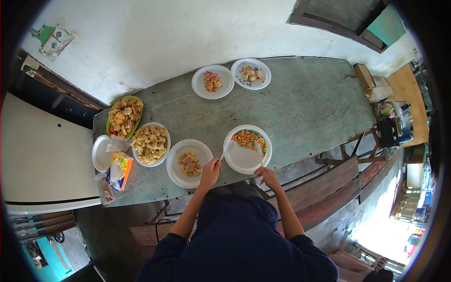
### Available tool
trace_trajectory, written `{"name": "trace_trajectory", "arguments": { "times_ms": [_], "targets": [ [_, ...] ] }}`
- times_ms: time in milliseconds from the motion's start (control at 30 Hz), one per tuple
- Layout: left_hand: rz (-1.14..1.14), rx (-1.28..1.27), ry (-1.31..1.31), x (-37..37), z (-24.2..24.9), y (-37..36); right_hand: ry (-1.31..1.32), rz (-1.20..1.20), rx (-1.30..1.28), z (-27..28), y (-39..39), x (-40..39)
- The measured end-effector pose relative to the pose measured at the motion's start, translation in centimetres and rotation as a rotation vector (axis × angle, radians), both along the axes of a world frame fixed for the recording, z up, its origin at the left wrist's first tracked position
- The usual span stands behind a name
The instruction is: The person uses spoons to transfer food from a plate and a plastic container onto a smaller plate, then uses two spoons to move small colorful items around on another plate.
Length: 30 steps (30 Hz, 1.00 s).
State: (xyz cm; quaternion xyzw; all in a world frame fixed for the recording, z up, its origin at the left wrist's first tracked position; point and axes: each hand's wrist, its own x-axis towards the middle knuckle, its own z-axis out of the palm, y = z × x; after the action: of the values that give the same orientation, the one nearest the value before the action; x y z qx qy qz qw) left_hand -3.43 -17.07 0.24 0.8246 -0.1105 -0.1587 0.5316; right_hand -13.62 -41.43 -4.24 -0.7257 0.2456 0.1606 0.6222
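Note:
My left hand (210,175) is closed on the handle of a white plastic spoon (228,148), whose head lies over the left rim of a white plate (243,165). My right hand (268,178) pinches a second slim white utensil (260,152); its tip reaches into the small multicoloured pieces (245,137), and its exact kind is too small to make out. Those pieces lie spread along the plate's upper and right side. Just left of my left hand stands another white plate (175,175) with a small pile of pale brown chunks (189,164).
Farther back on the green table (300,103), two white plates (197,87) (265,80) carry chunks with red and dark bits. At left are a heaped bowl (151,143), a green dish (124,117) and a tissue pack (120,170). A wooden bench (319,183) stands at right.

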Motion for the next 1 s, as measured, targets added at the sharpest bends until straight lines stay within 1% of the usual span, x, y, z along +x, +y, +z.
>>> {"name": "trace_trajectory", "arguments": {
  "times_ms": [33,67,133,200,233,300,333,400,433,467,500,567,600,667,700,767,800,867,933,1000],
  "targets": [
    [0.024,-0.027,-0.019,-0.2,-0.5,0.2,0.0,0.005,0.001,-0.5,-0.3,-0.1],
    [0.047,-0.054,-0.038,-0.4,-0.7,0.4,0.044,0.044,-0.001,0.2,-0.1,0.1],
    [0.071,-0.019,-0.048,-0.5,-1.0,0.8,0.087,0.084,-0.001,0.8,0.1,0.5],
    [0.089,0.016,-0.055,-0.3,-0.8,0.9,0.034,0.053,0.018,0.5,0.0,0.6],
    [0.085,0.03,-0.04,-0.2,-0.7,0.9,0.037,0.051,0.021,0.3,-0.2,0.5],
    [0.078,0.046,-0.024,-0.1,-0.5,0.7,0.046,-0.029,0.027,0.0,-0.6,0.6],
    [0.077,0.037,-0.053,0.0,-0.4,0.5,0.046,-0.031,0.029,-0.1,-0.8,0.7],
    [0.074,0.028,-0.084,0.2,0.1,0.3,-0.01,-0.081,-0.028,-0.5,-1.9,0.8],
    [0.069,0.023,-0.017,0.3,0.4,0.2,-0.012,-0.082,-0.027,-0.6,-2.3,0.8],
    [0.064,0.016,0.05,0.4,0.5,0.1,-0.058,-0.13,-0.091,-0.5,-2.7,0.9],
    [0.064,0.016,0.048,0.7,0.5,0.1,-0.104,-0.177,-0.155,-0.4,-3.0,1.0],
    [0.054,0.016,0.076,1.0,0.7,0.1,-0.082,-0.206,-0.151,-0.2,-3.9,1.3],
    [0.054,0.018,0.079,1.2,0.9,0.3,-0.141,-0.215,-0.267,-0.2,-4.2,1.3],
    [0.084,0.036,-0.078,1.7,1.1,0.8,-0.261,-0.231,-0.488,0.4,-4.6,1.4],
    [0.085,0.037,-0.074,2.1,1.0,1.2,-0.258,-0.23,-0.487,0.9,-4.5,1.5],
    [0.211,-0.01,-0.106,2.9,0.9,2.1,-0.258,-0.414,-0.403,2.8,-4.6,1.7],
    [0.209,-0.011,-0.107,3.2,0.8,2.7,-0.267,-0.473,-0.354,3.1,-4.6,1.7],
    [0.286,-0.037,0.003,4.1,1.0,3.8,-0.221,-0.461,-0.373,3.7,-4.7,1.9],
    [0.263,-0.048,0.045,4.8,1.3,4.8,-0.169,-0.446,-0.394,3.6,-4.6,2.1],
    [0.241,-0.057,0.094,5.4,1.6,5.1,-0.252,-0.366,-0.622,2.7,-4.1,2.5]
  ]
}}
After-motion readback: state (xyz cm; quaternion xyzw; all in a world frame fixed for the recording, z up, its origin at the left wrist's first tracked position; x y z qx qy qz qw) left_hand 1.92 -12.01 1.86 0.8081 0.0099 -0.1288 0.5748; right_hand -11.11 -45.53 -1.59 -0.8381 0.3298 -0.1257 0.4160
